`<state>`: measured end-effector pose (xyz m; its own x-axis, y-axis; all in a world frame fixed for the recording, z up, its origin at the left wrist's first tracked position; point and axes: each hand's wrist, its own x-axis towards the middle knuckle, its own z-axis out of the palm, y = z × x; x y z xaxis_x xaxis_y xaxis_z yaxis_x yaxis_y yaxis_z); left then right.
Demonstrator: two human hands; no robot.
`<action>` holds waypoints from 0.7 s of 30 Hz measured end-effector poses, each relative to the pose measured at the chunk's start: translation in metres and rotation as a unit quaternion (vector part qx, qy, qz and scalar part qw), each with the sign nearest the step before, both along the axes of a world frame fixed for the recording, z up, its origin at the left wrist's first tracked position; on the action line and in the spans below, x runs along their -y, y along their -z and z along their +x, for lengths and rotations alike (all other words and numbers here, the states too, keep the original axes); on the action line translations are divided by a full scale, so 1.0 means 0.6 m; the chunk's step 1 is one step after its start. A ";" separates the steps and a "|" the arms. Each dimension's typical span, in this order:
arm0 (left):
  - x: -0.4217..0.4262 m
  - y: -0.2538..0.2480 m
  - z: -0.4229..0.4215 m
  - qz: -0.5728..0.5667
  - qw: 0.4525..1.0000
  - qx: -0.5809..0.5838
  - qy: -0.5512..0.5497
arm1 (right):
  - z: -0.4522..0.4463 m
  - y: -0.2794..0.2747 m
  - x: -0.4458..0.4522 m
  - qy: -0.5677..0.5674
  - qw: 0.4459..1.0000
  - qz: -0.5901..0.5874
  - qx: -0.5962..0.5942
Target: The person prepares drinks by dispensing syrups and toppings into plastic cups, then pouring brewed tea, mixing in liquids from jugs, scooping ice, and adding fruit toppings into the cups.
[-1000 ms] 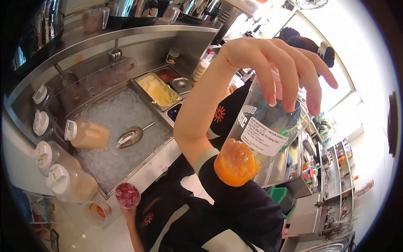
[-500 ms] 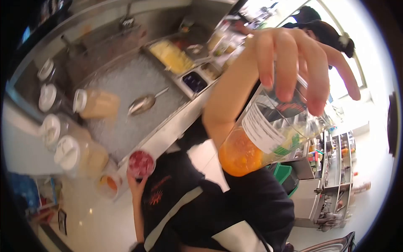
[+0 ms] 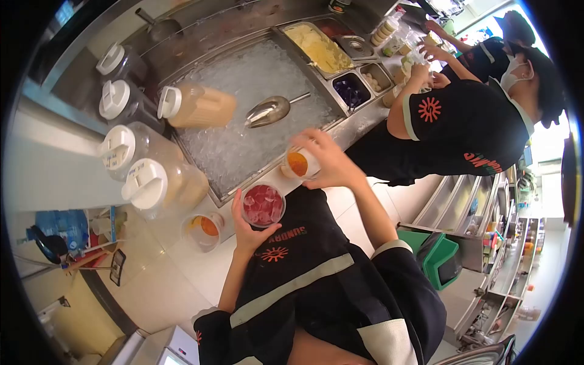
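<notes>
While your left hand (image 3: 248, 232) holds the red cup (image 3: 263, 205), your right hand (image 3: 331, 161) grips the orange cup (image 3: 298, 164) near it, both by the near edge of the table (image 3: 353, 126).

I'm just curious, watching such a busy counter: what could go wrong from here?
The red drink in the left hand looks full of ice and might slop if tilted. The orange-filled cup in the right hand is close beside it, so they could bump. The left hand might also knock the nearby third cup.
</notes>
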<state>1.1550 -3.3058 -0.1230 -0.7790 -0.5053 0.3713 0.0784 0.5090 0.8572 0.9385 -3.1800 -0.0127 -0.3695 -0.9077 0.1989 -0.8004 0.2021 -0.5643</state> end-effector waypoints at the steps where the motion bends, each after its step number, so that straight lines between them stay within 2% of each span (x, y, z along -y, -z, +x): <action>1: 0.000 -0.002 -0.004 0.037 0.999 0.023 0.010 | 0.000 0.024 0.002 -0.005 1.000 0.009 -0.008; 3: -0.002 0.000 -0.010 0.068 0.996 0.045 0.023 | 0.001 0.056 0.005 -0.006 1.000 0.013 -0.017; 5: -0.011 0.024 -0.015 0.068 0.997 0.019 -0.027 | 0.006 0.072 0.002 -0.026 0.999 0.023 -0.023; 7: -0.025 0.047 -0.018 0.044 0.997 -0.018 -0.058 | 0.008 0.073 -0.005 -0.030 0.997 0.065 0.022; 13: -0.038 0.064 -0.022 0.139 0.982 -0.098 -0.081 | 0.001 0.057 -0.018 -0.062 0.994 0.087 0.001; 15: -0.028 0.037 -0.035 0.057 0.985 -0.082 -0.143 | -0.010 0.044 -0.018 -0.090 0.989 0.112 0.016; 17: -0.022 -0.006 -0.053 0.038 0.981 -0.101 -0.159 | -0.031 0.037 -0.012 -0.096 0.991 0.087 0.043; 19: -0.014 -0.057 -0.079 0.021 0.976 -0.121 -0.180 | -0.055 0.000 0.005 -0.128 0.983 -0.024 0.127; 21: -0.004 -0.111 -0.118 0.052 0.970 -0.167 -0.171 | -0.073 -0.046 0.029 -0.139 0.980 -0.062 0.129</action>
<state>1.0839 -3.3034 -0.0563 -0.4039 -0.7612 0.5074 0.2027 0.4664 0.8611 0.8948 -3.1972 0.0148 -0.1641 -0.9551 0.2466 -0.6417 -0.0865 -0.7621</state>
